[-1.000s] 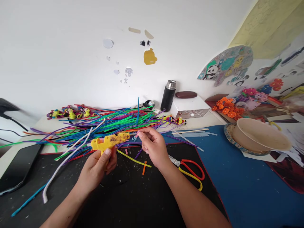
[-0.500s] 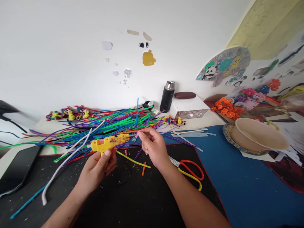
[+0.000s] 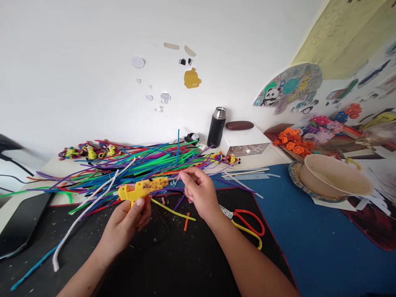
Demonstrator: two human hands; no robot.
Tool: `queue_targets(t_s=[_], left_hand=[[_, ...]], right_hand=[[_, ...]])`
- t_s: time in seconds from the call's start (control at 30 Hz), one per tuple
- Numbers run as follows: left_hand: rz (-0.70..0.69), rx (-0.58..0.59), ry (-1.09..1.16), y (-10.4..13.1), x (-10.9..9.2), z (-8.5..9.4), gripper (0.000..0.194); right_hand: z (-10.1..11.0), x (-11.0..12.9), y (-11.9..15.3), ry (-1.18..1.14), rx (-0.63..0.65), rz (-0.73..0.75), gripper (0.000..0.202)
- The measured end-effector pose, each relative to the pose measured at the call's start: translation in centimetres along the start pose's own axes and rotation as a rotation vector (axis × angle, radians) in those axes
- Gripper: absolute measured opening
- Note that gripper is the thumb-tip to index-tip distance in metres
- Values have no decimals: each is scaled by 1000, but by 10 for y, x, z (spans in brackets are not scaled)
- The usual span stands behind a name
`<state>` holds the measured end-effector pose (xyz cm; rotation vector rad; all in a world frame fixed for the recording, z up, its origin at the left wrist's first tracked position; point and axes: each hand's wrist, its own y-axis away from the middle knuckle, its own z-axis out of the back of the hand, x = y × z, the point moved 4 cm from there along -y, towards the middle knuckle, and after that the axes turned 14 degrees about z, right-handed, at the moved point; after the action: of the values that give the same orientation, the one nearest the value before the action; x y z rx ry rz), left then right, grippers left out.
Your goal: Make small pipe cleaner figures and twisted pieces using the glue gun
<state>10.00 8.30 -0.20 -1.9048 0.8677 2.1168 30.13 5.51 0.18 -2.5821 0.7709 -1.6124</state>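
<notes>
My left hand (image 3: 133,214) is wrapped round the handle of a yellow glue gun (image 3: 144,189) with dark stains along its barrel. The nozzle points right, towards my right hand (image 3: 199,189). Thumb and index finger of that hand pinch a small pink piece (image 3: 180,175), mostly hidden by the fingertips, close to the nozzle tip. Just behind lie small blue bits (image 3: 173,183). Below the hands, a yellow-green pipe cleaner (image 3: 173,209) and a short orange piece (image 3: 186,222) rest on the black mat (image 3: 185,264). Scissors (image 3: 244,222) with red and yellow handles lie partly under my right forearm.
Coloured pipe cleaners (image 3: 148,161) are heaped along the back, with small figures (image 3: 89,150) beside them. A black thermos (image 3: 216,128) stands by a white box (image 3: 244,140). Glue sticks (image 3: 247,176) lie right of the heap. A bowl (image 3: 337,177) sits at right, a phone (image 3: 24,222) at left.
The view has shifted slightly. Both hands keep their grips, and the glue gun nozzle stays close to the pink piece.
</notes>
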Motion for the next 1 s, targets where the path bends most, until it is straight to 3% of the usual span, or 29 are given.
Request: queue_targets(t_s=[0.87,1.0], left_hand=[[33,-29,-61,1,-1,-4,63],[10,-92,-18,12,-3,4,58]], right_hand=[[0,8,1,12,-20,-17,33],[3,9,0,6,-50,-7,31]])
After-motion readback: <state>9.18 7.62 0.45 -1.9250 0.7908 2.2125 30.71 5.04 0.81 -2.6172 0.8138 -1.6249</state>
